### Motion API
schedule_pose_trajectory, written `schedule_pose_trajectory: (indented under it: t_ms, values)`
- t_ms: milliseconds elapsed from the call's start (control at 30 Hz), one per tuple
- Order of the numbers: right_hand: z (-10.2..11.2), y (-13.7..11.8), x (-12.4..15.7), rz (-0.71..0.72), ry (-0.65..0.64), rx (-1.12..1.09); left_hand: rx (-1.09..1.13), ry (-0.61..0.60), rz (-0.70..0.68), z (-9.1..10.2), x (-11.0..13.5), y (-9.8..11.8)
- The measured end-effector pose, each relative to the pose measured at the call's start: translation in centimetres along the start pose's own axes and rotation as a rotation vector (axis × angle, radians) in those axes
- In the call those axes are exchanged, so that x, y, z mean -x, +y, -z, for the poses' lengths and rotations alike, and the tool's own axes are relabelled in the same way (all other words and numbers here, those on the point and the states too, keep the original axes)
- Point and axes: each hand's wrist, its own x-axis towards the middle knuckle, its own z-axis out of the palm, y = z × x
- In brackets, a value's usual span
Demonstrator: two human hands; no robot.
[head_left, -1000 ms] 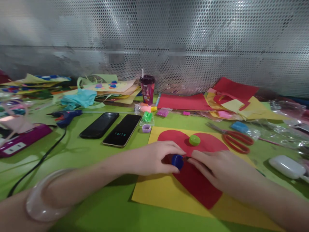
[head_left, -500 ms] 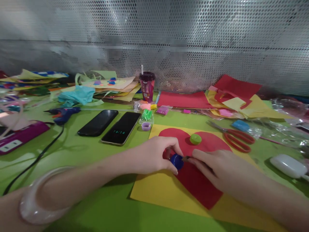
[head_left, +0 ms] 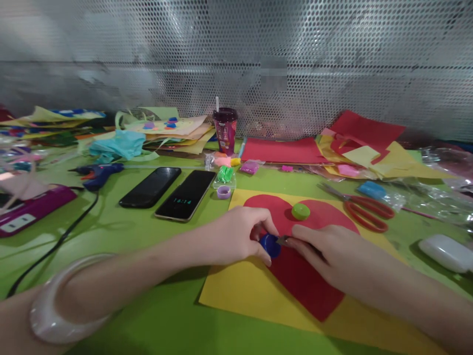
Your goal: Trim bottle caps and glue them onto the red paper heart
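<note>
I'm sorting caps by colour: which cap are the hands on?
The blue cap, pinched in the left hand on the red heart; the green cap lies untouched farther back.

A small round blue cap sits pinched between the left fingers, low on a red paper heart lying flat beneath them. A thin dark tool pokes from the right fingers, its tip touching the cap's side.

Blue cap partly covered by the fingers of the left hand. Under the right hand only a metallic tip shows; object not identifiable. Both hands cover the middle of the red heart. White case cut off at the right edge. One patch on the wall is blurred. Cup label unreadable.
</note>
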Motion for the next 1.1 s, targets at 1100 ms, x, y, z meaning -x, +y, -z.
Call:
schedule_pose_trajectory:
  t_ms: [1100]
  values:
    - [0.1, 0.0, 0.6, 0.051, -0.007, -0.042, -0.002, -0.007, 0.037, -0.1, 0.3, 0.6]
